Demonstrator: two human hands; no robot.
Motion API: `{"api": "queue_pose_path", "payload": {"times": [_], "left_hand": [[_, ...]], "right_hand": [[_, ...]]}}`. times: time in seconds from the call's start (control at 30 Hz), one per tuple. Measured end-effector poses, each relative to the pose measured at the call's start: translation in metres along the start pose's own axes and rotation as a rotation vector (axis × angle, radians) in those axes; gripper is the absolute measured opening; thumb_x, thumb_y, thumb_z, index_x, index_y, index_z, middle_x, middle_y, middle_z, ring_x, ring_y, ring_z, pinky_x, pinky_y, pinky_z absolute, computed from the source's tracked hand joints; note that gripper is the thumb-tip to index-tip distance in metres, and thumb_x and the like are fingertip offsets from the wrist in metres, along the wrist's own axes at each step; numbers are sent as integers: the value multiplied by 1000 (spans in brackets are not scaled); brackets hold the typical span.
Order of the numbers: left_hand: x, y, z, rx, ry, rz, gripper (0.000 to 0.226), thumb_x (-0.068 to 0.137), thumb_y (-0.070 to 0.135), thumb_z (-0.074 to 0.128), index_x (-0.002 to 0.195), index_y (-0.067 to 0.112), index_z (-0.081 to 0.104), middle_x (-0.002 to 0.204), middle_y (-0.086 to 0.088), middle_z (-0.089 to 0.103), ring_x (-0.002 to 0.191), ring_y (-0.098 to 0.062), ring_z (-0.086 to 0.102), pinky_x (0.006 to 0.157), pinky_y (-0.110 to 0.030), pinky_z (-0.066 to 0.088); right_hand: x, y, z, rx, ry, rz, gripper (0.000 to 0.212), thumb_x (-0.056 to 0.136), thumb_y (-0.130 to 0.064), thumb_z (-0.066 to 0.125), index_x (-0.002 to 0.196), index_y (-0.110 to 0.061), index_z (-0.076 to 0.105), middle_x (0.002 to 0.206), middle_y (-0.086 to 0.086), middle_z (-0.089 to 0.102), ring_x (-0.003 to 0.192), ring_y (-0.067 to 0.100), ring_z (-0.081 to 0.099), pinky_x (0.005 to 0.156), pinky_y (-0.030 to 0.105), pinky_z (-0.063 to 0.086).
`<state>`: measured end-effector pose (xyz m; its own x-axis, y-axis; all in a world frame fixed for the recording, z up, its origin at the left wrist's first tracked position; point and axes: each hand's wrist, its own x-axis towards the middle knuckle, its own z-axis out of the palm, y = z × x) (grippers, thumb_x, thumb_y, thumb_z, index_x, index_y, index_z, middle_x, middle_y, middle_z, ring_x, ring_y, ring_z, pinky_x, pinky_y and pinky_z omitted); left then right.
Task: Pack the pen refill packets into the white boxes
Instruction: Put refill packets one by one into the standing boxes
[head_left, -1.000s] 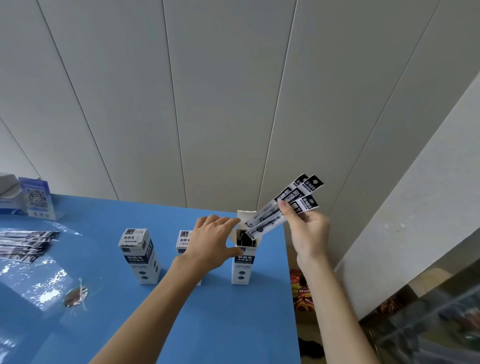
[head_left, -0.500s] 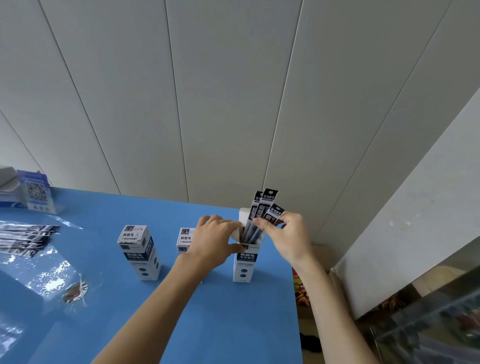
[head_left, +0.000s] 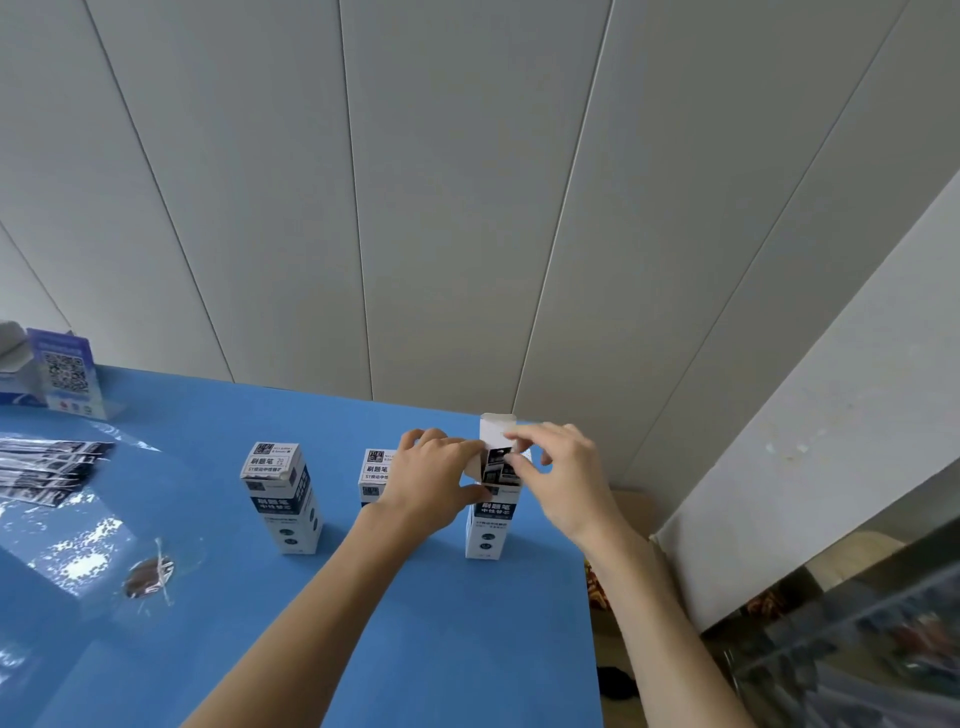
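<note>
Three tall white boxes with dark blue labels stand on the blue table (head_left: 415, 623). The right box (head_left: 487, 525) is open at the top, its lid flap upright, with black-and-white refill packets (head_left: 496, 467) sunk into its mouth. My left hand (head_left: 434, 478) grips the top of this box from the left. My right hand (head_left: 558, 470) hovers at the box mouth, its fingertips on the packet tops. The middle box (head_left: 374, 475) is partly hidden behind my left hand. The left box (head_left: 283, 496) stands closed. More loose packets (head_left: 47, 467) lie at the table's left edge.
A blue QR-code stand (head_left: 65, 371) and a white carton sit at the far left against the panelled wall. A brown sticker (head_left: 148, 574) and glossy film lie on the left of the table. The table's right edge drops to a cluttered floor beside a grey wall.
My right hand brought the bundle of packets down from the air and pushed it into the open box. Only the packet tops show now. My left hand stayed on the box.
</note>
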<state>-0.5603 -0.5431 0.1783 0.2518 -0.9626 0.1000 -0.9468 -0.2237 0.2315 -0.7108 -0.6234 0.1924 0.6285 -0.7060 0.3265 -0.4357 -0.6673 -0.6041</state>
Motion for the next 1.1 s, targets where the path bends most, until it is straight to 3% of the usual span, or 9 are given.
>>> {"api": "queue_pose_path", "payload": {"times": [0.17, 0.3, 0.43, 0.57, 0.87, 1.0, 1.1], "left_hand": [[-1, -3, 1, 11, 3, 17, 47, 88, 51, 59, 129, 29, 52, 124, 10, 63, 121, -19, 47, 103, -31, 24], [-1, -4, 1, 27, -2, 26, 52, 89, 48, 59, 135, 29, 46, 129, 9, 60, 125, -19, 45, 105, -32, 22], [-1, -6, 2, 21, 12, 33, 50, 88, 51, 58, 133, 29, 49, 129, 10, 60, 125, -18, 44, 106, -32, 20], [-1, -5, 2, 17, 25, 39, 56, 86, 61, 54, 132, 31, 51, 128, 12, 60, 124, -17, 45, 110, -34, 18], [-10, -7, 1, 38, 80, 69, 62, 88, 60, 51, 140, 27, 43, 137, 6, 53, 131, -20, 40, 116, -40, 12], [-31, -12, 3, 91, 289, 113, 54, 76, 53, 71, 118, 20, 65, 116, -5, 68, 110, -29, 62, 105, -48, 38], [-57, -12, 6, 49, 437, 126, 44, 82, 47, 58, 113, 17, 68, 114, -6, 69, 104, -29, 64, 100, -47, 45]], "right_hand": [[-3, 3, 12, -258, -189, -38, 21, 94, -16, 53, 103, -22, 71, 88, -2, 65, 82, 18, 45, 75, 34, 45], [-5, -1, 13, -202, -90, -46, 31, 91, -13, 51, 119, -20, 63, 96, -4, 62, 92, 16, 48, 80, 29, 45], [-7, 1, 16, -249, -73, -74, 19, 93, -14, 55, 106, -18, 67, 94, -5, 65, 87, 16, 46, 76, 29, 44], [-11, 4, 21, -341, -97, -76, 22, 92, -14, 52, 103, -17, 71, 93, -4, 66, 83, 19, 44, 73, 30, 43], [-28, -5, 15, -247, 57, -17, 28, 88, -17, 59, 116, -20, 62, 106, -6, 57, 98, 13, 49, 79, 24, 45], [-50, -6, 20, -267, 223, -14, 35, 84, -14, 63, 120, -13, 61, 109, 0, 59, 99, 21, 54, 80, 28, 48], [-71, -10, 26, -241, 292, -8, 36, 86, -23, 56, 120, -12, 61, 106, 0, 60, 96, 18, 54, 81, 24, 46]]}}
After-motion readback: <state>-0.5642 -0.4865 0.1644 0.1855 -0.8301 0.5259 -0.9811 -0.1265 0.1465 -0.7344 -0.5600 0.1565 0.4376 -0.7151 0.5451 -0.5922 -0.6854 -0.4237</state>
